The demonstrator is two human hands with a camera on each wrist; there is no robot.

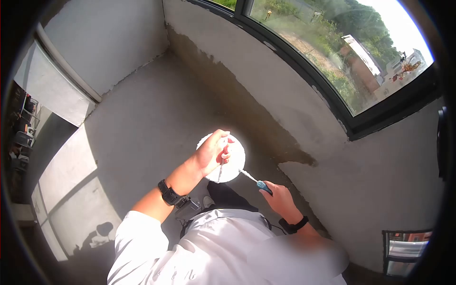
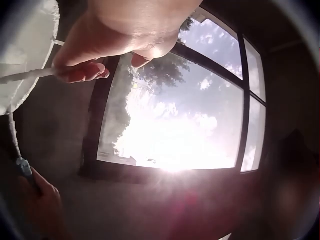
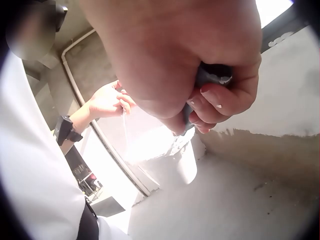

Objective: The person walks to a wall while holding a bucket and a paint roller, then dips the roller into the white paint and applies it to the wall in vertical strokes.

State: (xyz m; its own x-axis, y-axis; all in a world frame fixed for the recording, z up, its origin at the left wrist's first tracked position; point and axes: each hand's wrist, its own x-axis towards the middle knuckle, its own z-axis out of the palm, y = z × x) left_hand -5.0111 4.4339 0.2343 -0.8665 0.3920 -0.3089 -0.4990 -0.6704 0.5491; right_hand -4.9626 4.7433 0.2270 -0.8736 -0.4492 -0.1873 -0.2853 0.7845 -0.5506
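A white bucket (image 1: 236, 161) hangs in front of the body. My left hand (image 1: 213, 153) grips its thin, white-coated handle (image 2: 30, 75), fingers curled round it over the bucket's mouth. To the right, my right hand (image 1: 281, 198) holds a tool by its blue-grey grip (image 1: 264, 187). A white-smeared metal shaft (image 1: 249, 176) runs from that grip to the bucket's rim; the tool's far end is hidden. In the right wrist view, white coating covers the upper part of the bucket (image 3: 186, 167). Glare washes out its contents in the head view.
A large dark-framed window (image 1: 349, 116) is ahead to the right, above a grey wall (image 1: 304, 102) with a brown unpainted band along its foot. A pale pipe (image 1: 66, 61) runs up at the left. Concrete floor (image 1: 142, 118) lies below, partly sunlit.
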